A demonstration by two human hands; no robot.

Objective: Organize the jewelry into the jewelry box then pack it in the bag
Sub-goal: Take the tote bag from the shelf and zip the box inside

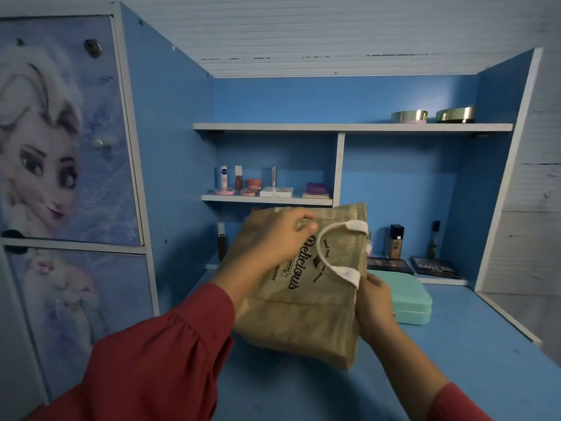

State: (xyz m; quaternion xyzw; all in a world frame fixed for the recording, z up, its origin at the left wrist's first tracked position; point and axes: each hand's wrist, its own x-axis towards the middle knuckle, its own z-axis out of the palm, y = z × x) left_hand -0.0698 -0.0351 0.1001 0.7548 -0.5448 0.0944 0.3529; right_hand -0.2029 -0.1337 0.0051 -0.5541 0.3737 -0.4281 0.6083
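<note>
While the tan bag (303, 302) is being held up over the middle of the blue table (455, 360), tilted with its white handle (337, 253) facing the camera, the left hand (273, 238) is lying across its upper edge, its grip curling over the fabric there. The right hand (376, 302) is gripping the bag's right side just under the handle, fingers hidden behind the cloth. A closed mint jewelry box (416, 302) is sitting on the table toward the back right, just beside the right hand and partly hidden behind the bag. Makeup palettes (434, 267) are lying along the back edge
</note>
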